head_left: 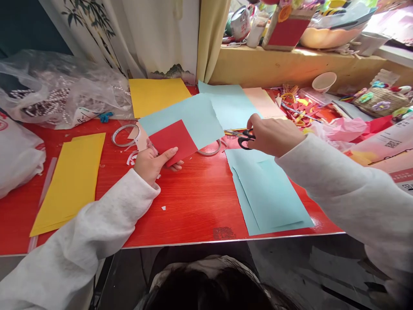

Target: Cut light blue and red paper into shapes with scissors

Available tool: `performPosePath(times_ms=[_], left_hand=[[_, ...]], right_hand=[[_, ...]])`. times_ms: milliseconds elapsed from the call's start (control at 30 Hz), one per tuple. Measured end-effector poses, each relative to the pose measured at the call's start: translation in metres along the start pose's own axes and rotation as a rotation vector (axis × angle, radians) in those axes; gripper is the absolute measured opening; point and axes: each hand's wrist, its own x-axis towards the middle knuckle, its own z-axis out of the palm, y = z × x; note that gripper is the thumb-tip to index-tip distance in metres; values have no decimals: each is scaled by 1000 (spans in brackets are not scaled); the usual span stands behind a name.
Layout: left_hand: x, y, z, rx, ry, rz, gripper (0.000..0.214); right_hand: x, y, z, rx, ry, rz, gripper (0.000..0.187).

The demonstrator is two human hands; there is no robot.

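Pinched between thumb and fingers of my left hand (pixel 155 162) is a square of red paper (pixel 176 140), held above the red table. A light blue sheet (pixel 183 118) lies behind it, partly covered by the red square. My right hand (pixel 277 134) is closed on the black handles of scissors (pixel 245 140), whose blades point left toward the blue sheet's right edge. Whether the blades touch paper I cannot tell. Below my right hand rest more light blue sheets (pixel 271 193). Rolls of tape (pixel 125 135) sit partly under and beside the papers.
Yellow paper strips (pixel 71 181) lie at the left, with a yellow sheet (pixel 158 94) at the back. Plastic bags (pixel 19 150) fill the left side. Coloured scraps (pixel 306 107), a paper cup (pixel 324 82) and a woven basket (pixel 380 101) crowd the right. A ledge holds more items.
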Motion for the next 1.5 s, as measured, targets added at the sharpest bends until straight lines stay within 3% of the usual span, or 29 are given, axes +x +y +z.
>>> performPosePath(times_ms=[200,300,433,500,600,700,800,900,967,1067,1133,1200,1333,1500], left_hand=[[-1,5,0,-23,56,32,22],[-1,6,0,-41,81,45,22],[-2,6,2,-67,35,39,21],[-2,6,3,-67,33,42,22],[-3,6,3,-71,48,62,23],[-4,5,3,-70,61,47,23],[-6,3,5,-30,74,16,25],[-10,3,7,13,83,8,26],[-11,4,8,19,83,26,26],[-13,7,8,33,76,32,26],[-14,9,8,33,70,37,25],[-15,10,8,17,65,65,25],[-18,13,8,-29,64,130,23],[-24,14,11,-29,41,129,23]], right_hand=[[-19,11,-6,-30,70,-118,41],[-29,17,-7,67,-31,-185,36],[-43,25,-7,595,-366,-222,41],[-51,25,-3,951,-449,-261,47],[-61,17,6,1407,-306,-299,48],[-68,0,12,1664,-100,-299,50],[-70,-16,10,1660,-38,-224,63],[-64,-23,12,1647,-57,-186,78],[-57,-22,19,1697,-107,-289,80],[-48,-21,34,1694,-292,-587,89],[-46,-24,39,1643,-377,-683,88],[-47,-29,38,1617,-381,-629,71],[-52,-43,29,1511,-333,-384,39],[-56,-57,26,1384,-428,-237,44]])
